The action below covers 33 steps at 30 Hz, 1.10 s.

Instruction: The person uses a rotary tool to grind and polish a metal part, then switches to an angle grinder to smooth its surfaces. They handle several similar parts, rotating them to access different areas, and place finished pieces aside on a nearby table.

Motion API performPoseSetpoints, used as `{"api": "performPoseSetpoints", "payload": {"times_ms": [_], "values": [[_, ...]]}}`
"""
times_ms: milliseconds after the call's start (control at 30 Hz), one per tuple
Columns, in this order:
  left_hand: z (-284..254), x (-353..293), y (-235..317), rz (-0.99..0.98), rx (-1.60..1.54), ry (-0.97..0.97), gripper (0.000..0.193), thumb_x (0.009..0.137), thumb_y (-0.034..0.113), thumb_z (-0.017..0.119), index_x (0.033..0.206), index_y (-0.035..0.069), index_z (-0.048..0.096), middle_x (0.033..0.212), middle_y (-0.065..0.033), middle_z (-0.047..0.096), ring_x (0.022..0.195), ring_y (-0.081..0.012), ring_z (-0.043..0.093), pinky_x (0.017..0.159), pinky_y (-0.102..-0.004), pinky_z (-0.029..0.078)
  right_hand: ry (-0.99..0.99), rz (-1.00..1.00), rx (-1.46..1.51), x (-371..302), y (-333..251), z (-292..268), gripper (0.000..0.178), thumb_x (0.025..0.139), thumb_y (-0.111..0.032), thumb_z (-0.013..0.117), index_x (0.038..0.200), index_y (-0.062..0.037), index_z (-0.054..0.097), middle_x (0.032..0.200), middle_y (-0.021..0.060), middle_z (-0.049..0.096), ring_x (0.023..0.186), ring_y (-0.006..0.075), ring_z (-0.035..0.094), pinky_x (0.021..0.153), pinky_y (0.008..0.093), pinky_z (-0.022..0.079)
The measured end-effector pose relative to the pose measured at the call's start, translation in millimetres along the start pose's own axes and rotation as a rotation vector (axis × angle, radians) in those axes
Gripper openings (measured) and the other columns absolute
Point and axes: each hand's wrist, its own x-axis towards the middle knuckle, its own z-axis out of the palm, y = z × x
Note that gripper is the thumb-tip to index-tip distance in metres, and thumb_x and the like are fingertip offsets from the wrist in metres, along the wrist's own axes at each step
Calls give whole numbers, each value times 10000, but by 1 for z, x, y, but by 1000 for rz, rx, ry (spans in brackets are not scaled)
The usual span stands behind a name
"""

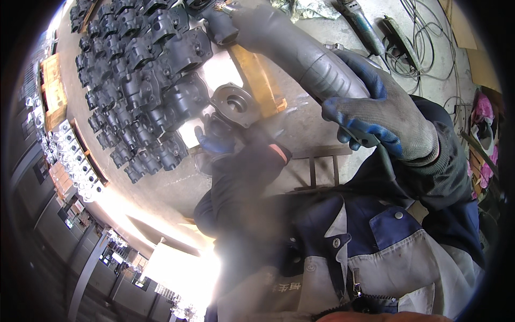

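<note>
My right hand [381,107], in a grey glove with blue palm coating, is wrapped round the rear of a grey die grinder [300,59]. The tool reaches up and left, and its small bit lies by a dark metal casting [221,27] at the top; whether they touch I cannot tell. My left hand [214,140], in a blue-coated glove, is closed against another dark casting [236,104] with a round flange and central hole. That casting and my left sleeve hide part of the hand.
Many dark castings [137,80] stand in close rows at the left. A yellowish wooden block [257,75] lies beyond my left hand. A teal power tool [360,27] and loose cables [424,53] lie at upper right. A metal frame [322,166] stands near me.
</note>
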Motion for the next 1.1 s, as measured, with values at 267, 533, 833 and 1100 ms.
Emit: {"api": "performPoseSetpoints", "payload": {"times_ms": [267,533,833,1100], "values": [[28,-27,12,449,409,280,635,976,457,717,1391,-15,630,1279,-188,712,1226,-356,645,1064,-523,528,-19,37,42,3,2,-2,833,930,-118,783,1636,-31,349,1012,89,664,653,124,692,549,241,584],[44,-64,-34,952,1152,194,769,956,405,821,1451,-97,512,1128,-212,739,958,-352,714,880,-445,586,-6,-45,105,1,5,-1,859,924,-186,806,1630,-12,349,979,86,670,647,134,689,546,258,581],[58,-51,-52,1094,1761,353,958,888,360,850,1609,-31,356,1346,-316,640,1128,-455,680,1012,-532,531,-10,0,3,3,7,-8,855,950,-229,795,1636,-4,336,942,79,686,668,139,694,548,261,579],[34,-37,-21,829,1530,-141,907,815,-78,801,1604,-37,357,1351,-235,660,1142,-265,721,950,-354,596,21,5,20,-1,7,-5,786,923,-177,807,1574,9,408,975,58,671,674,83,634,530,180,496]]}}
